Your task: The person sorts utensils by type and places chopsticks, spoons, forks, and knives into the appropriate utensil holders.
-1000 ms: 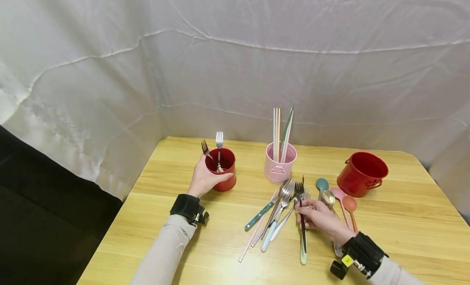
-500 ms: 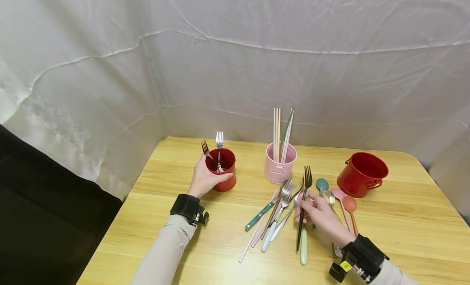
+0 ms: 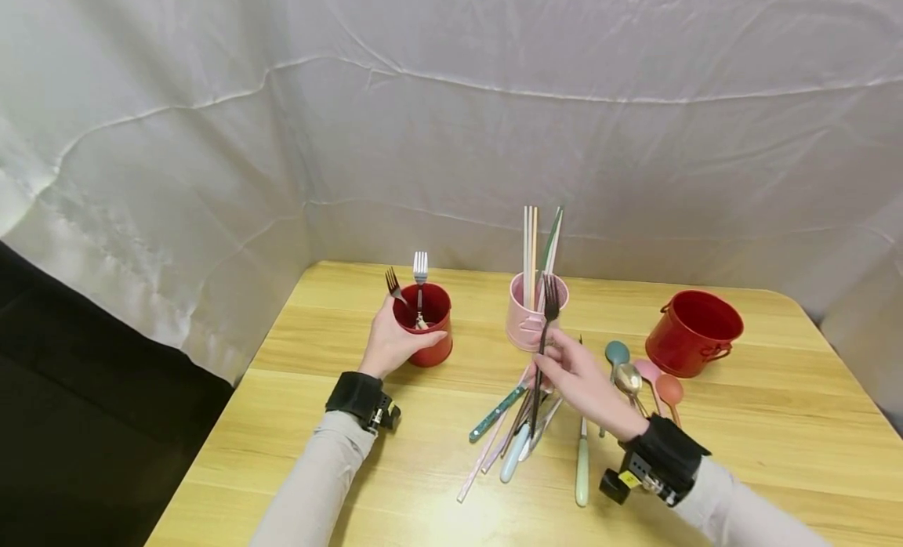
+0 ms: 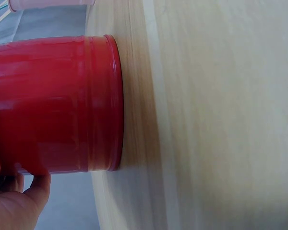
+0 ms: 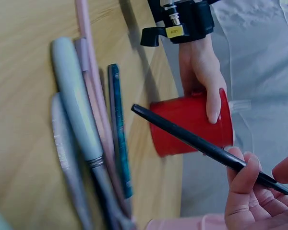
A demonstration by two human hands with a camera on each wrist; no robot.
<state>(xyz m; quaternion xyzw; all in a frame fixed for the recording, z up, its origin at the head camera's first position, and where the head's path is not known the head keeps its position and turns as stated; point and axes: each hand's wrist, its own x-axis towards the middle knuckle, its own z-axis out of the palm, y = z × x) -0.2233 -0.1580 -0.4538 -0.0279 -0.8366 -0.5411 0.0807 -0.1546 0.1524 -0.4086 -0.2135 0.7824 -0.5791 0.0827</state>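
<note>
My left hand (image 3: 398, 343) grips the rim of a red bucket (image 3: 439, 347) at the left of the table, thumb across its near side. Two forks stand in that bucket, tines up: a silver fork (image 3: 420, 269) and a dark fork (image 3: 395, 284). With my right hand (image 3: 574, 374) I pinch a black fork (image 3: 551, 300) by its handle, tines up, over the cutlery pile. In the right wrist view the black handle (image 5: 192, 138) slants across in front of the red bucket. Below lie a teal-handled piece (image 3: 497, 414), a light blue handle (image 3: 513, 457) and pink chopsticks (image 3: 480, 469).
A pink bucket (image 3: 522, 327) holding several chopsticks (image 3: 531, 249) stands at the back middle. Another red bucket (image 3: 680, 343) stands at the right. Several spoons, among them an orange spoon (image 3: 669, 389), lie before it. A pale green handle (image 3: 582, 472) lies near the front.
My right hand has lifted the black fork off the pile and carried it left and away from me. The left hand stays on the red bucket.
</note>
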